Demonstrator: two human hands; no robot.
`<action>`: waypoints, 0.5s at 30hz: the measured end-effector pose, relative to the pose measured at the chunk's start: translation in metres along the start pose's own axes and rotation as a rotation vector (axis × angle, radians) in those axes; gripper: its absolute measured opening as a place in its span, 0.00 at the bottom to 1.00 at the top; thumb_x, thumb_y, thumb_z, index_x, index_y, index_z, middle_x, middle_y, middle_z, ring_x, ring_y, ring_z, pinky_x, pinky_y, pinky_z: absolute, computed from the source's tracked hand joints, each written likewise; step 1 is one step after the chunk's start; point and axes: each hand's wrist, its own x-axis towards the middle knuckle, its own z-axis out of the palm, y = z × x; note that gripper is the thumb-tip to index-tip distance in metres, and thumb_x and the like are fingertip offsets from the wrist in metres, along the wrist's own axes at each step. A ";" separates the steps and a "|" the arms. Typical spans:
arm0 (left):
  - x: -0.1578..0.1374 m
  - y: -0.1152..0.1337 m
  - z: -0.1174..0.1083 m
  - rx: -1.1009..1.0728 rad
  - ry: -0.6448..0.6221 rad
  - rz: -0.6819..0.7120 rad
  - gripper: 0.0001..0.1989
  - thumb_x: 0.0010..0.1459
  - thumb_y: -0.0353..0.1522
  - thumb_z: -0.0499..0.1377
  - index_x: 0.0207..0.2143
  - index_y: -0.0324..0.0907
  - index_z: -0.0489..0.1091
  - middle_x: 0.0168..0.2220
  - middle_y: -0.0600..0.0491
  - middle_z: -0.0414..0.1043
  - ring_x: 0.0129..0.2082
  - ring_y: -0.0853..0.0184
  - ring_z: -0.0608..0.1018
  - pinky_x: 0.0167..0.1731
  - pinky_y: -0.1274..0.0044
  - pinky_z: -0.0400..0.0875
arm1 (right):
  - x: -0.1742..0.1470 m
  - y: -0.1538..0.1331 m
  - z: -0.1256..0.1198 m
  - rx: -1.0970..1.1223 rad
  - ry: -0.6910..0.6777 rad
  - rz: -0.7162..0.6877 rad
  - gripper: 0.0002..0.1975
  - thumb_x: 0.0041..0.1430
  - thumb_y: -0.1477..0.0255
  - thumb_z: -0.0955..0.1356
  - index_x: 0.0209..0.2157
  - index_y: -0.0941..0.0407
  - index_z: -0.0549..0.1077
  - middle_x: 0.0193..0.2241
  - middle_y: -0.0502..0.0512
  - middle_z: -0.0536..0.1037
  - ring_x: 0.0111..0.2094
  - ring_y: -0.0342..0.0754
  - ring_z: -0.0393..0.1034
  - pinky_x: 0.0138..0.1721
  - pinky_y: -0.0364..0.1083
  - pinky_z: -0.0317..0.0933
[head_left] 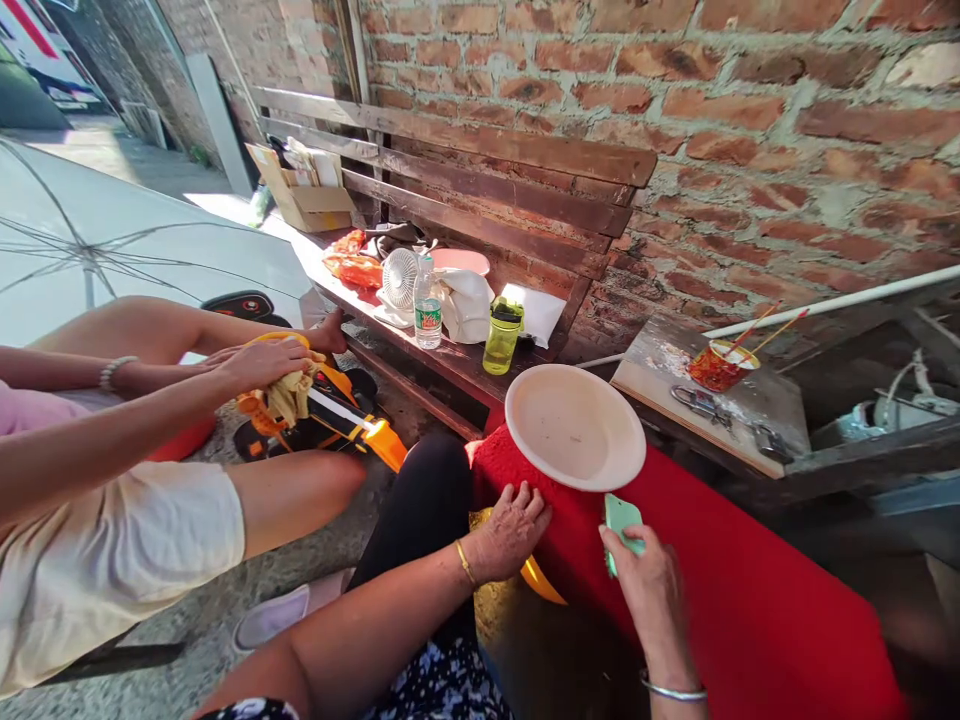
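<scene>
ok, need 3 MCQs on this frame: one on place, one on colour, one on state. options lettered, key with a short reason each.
1. Where does the white plate rest?
A. on the red cloth
B. on the bench
C. on the ground

2. What colour is the phone?
A. black
B. light green
C. red

3. What is the left hand doing?
A. holding the phone
B. lifting the plate
C. pressing on the cloth's edge

Key: 1 A, cloth shows under its near rim. 2 B, its case is pale green. 3 C, fingers lie spread on the cloth; the right hand grips the phone.
</scene>
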 end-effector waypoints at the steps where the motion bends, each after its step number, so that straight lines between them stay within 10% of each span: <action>1: 0.000 0.001 -0.001 0.002 0.000 -0.002 0.25 0.65 0.34 0.54 0.63 0.36 0.64 0.60 0.36 0.67 0.60 0.45 0.68 0.56 0.56 0.63 | 0.004 -0.010 0.003 0.005 -0.028 0.010 0.24 0.50 0.45 0.64 0.34 0.51 0.74 0.29 0.58 0.76 0.33 0.58 0.72 0.32 0.51 0.63; 9: 0.002 0.001 -0.009 -0.047 0.025 0.020 0.24 0.66 0.33 0.53 0.63 0.35 0.64 0.59 0.36 0.67 0.59 0.45 0.69 0.55 0.54 0.64 | -0.002 -0.051 0.023 -0.152 -0.068 0.024 0.20 0.55 0.50 0.64 0.37 0.52 0.71 0.37 0.63 0.77 0.38 0.58 0.74 0.36 0.51 0.65; 15: 0.004 0.001 -0.009 -0.149 0.013 -0.012 0.17 0.68 0.32 0.53 0.56 0.39 0.70 0.57 0.39 0.69 0.60 0.47 0.70 0.57 0.56 0.65 | 0.005 0.007 -0.006 -0.246 -0.079 0.074 0.23 0.53 0.45 0.62 0.35 0.50 0.71 0.32 0.59 0.75 0.36 0.60 0.73 0.32 0.52 0.64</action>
